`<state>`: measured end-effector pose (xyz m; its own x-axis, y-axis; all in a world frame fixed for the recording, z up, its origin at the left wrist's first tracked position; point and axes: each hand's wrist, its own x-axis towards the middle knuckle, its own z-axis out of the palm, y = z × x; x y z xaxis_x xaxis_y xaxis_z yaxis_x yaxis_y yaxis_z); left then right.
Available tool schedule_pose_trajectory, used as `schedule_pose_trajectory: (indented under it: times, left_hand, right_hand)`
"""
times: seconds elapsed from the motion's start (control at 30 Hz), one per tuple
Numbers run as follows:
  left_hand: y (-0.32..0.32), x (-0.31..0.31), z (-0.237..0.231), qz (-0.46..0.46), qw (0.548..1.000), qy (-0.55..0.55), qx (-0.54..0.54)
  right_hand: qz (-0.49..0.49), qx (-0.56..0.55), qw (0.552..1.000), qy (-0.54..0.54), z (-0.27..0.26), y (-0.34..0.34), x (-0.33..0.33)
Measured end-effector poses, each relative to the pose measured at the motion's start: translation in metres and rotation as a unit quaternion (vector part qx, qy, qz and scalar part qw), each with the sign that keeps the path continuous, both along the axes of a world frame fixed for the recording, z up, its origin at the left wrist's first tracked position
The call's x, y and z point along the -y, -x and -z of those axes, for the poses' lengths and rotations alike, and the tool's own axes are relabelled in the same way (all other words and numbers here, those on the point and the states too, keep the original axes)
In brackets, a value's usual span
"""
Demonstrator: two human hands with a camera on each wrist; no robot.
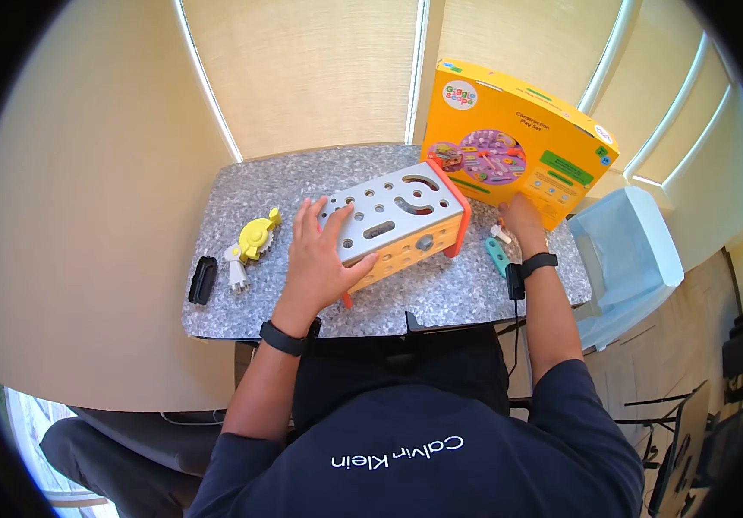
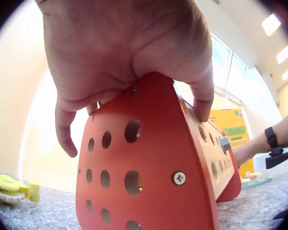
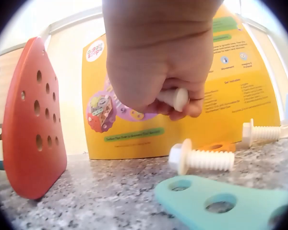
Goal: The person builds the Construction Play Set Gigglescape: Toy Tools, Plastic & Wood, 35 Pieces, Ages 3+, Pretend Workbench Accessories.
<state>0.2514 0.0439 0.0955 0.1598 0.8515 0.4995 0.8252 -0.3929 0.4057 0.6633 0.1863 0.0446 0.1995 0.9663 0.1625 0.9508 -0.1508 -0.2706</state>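
Observation:
A toy workbench [image 1: 389, 211] with a grey perforated top and wooden sides lies angled on the table. My left hand [image 1: 320, 263] grips its near left end, fingers spread over the top and thumb down the front side. The left wrist view shows the red end panel [image 2: 139, 158] beneath the palm. My right hand [image 3: 163, 52] pinches a white plastic bolt [image 3: 177, 99] in front of the yellow box; its far end is hidden by the fingers. Below that hand are another white bolt [image 3: 206, 160] and a teal plate with holes [image 3: 192, 201].
The yellow play set box [image 1: 518, 138] stands upright at the back right. A yellow toy saw [image 1: 257, 237], a grey piece [image 1: 238, 269] and a black case [image 1: 203, 281] lie at the left. A light-blue covered bin [image 1: 630, 259] stands beyond the table's right edge.

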Motion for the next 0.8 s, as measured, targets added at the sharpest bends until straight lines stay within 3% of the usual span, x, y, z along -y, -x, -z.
schedule_pose_trajectory:
  times: [0.03,0.13,0.53,0.63,0.77,0.8]
  left_hand:
    - [0.000,0.000,0.001,0.000,1.000,-0.002,0.000]
    - [0.000,-0.002,0.005,-0.009,0.999,-0.024,-0.022]
    - [0.000,0.000,0.000,-0.003,1.000,0.009,0.003]
    - [0.000,0.001,-0.001,-0.008,1.000,0.009,-0.007]
    - [0.001,0.000,0.002,-0.022,1.000,0.001,-0.016]
    - [0.002,0.002,-0.002,-0.022,0.998,0.000,-0.051]
  right_hand:
    - [0.026,-0.006,0.998,0.065,-0.003,-0.006,0.003]
    - [0.081,0.027,0.995,0.045,0.001,-0.007,0.011]
    - [0.066,0.020,0.998,0.001,0.014,-0.001,0.006]
    - [0.052,0.015,0.998,-0.042,0.000,0.002,0.005]
    - [0.082,-0.019,0.994,-0.067,-0.072,0.048,0.047]
    - [-0.005,-0.040,0.988,-0.152,-0.083,0.058,0.063]
